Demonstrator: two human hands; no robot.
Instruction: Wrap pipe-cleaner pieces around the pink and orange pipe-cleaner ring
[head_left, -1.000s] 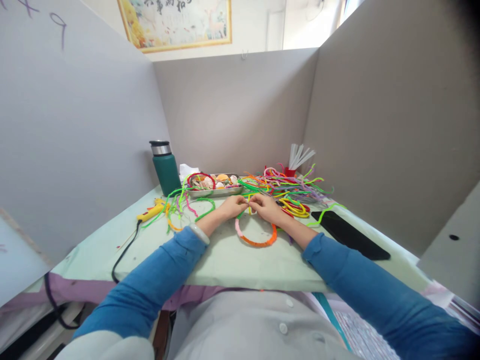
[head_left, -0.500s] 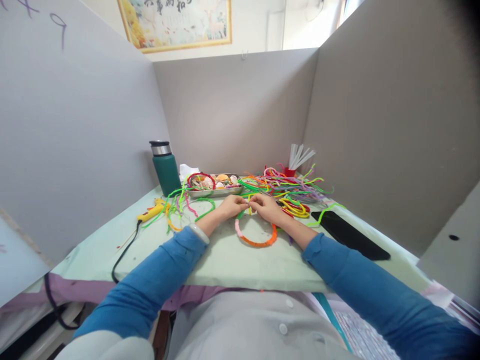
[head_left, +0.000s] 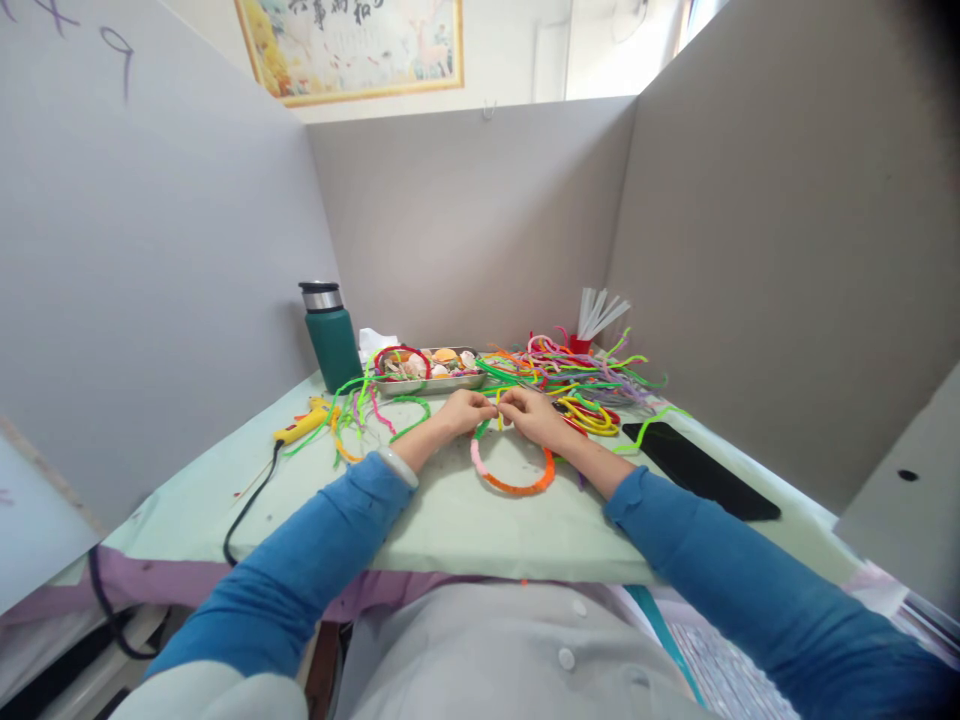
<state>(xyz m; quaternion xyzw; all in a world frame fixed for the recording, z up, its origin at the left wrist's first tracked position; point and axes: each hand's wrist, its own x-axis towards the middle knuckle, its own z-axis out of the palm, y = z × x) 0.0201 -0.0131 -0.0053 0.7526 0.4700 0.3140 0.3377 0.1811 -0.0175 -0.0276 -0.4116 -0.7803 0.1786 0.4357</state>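
Between my hands stands a ring wrapped in fuzzy pipe cleaner (head_left: pixel 517 489), orange along the bottom and right, pink and green on the left. My left hand (head_left: pixel 465 412) is closed in a pinch at the ring's upper left. My right hand (head_left: pixel 531 416) pinches at its top, fingertips almost meeting the left ones. A short yellow pipe cleaner (head_left: pixel 500 422) shows upright in the gap between the fingertips. The ring's top is hidden behind my fingers, so the exact grip there is hard to see.
A metal tray (head_left: pixel 457 383) of shells lies behind my hands, beside a heap of colourful pipe cleaners (head_left: pixel 577 365). On the left are a green bottle (head_left: pixel 331 345) and a yellow glue gun (head_left: pixel 301 424) with its cord. A black phone-like slab (head_left: pixel 697 470) lies right. Grey partitions enclose the table.
Almost nothing differs. The ring's lower part has shifted very slightly to the right, while both hands stay pinched at its top.
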